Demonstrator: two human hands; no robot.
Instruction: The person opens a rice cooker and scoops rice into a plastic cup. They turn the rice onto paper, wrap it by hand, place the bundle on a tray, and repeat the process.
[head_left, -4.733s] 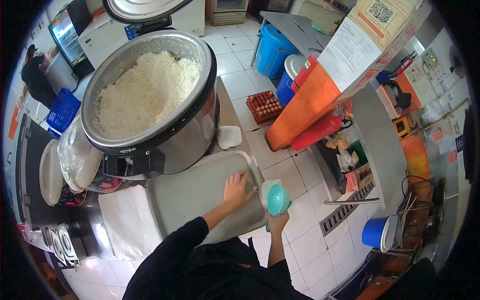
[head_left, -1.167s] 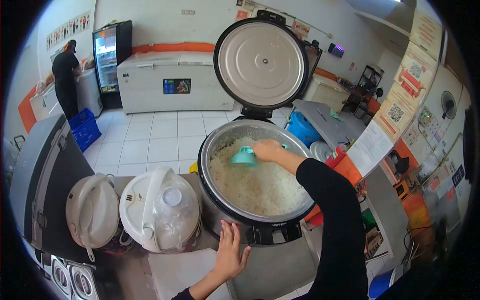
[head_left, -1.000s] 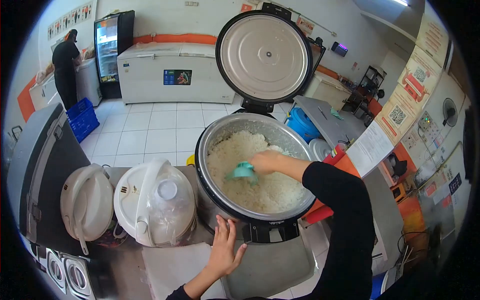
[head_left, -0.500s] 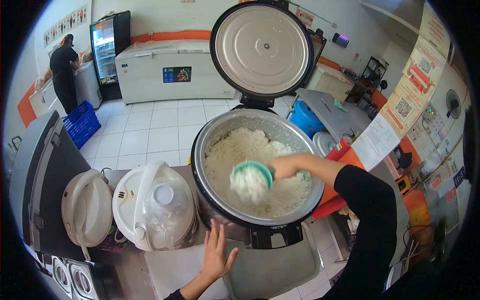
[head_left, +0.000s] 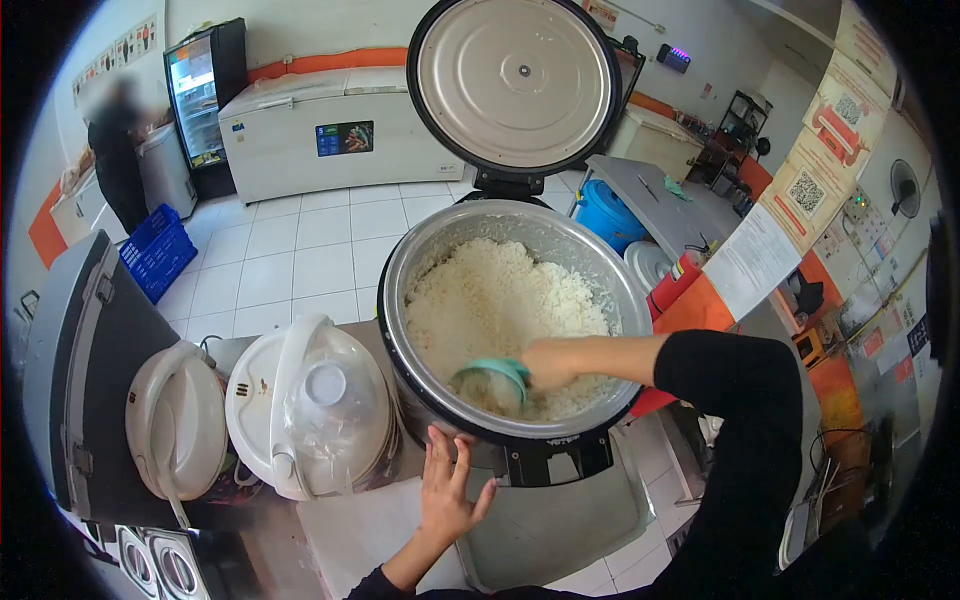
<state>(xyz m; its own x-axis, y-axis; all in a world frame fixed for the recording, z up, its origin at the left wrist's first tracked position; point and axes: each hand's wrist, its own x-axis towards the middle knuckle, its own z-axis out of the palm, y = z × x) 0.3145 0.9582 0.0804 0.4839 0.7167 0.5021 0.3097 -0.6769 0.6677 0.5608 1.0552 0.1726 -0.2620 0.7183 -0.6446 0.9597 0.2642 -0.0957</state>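
Note:
A large rice cooker (head_left: 395, 362) stands before me with its round lid (head_left: 520, 85) raised, holding a deep mass of white rice (head_left: 500, 285). My right hand (head_left: 552, 362) reaches in from the right and grips a green plastic scoop (head_left: 510, 372) by its handle. The scoop is low in the near part of the pot, against the rice; how much it holds is unclear. My left hand (head_left: 447, 495) is open, fingers spread, with its fingertips at the outer front wall of the cooker, left of the black front handle (head_left: 556, 460).
Two white lidded rice cookers (head_left: 178, 420) (head_left: 262, 395) stand to the left, one with clear plastic and a cup on top. Beyond are a blue crate (head_left: 158, 252), a chest freezer (head_left: 270, 150) and a person (head_left: 118, 165). A blue bucket (head_left: 608, 218) and fire extinguisher (head_left: 675, 283) are to the right.
My right hand has lowered the scoop, heaped with rice before, down into the near part of the pot and tipped it. My left hand has shifted slightly right and up to the cooker's wall.

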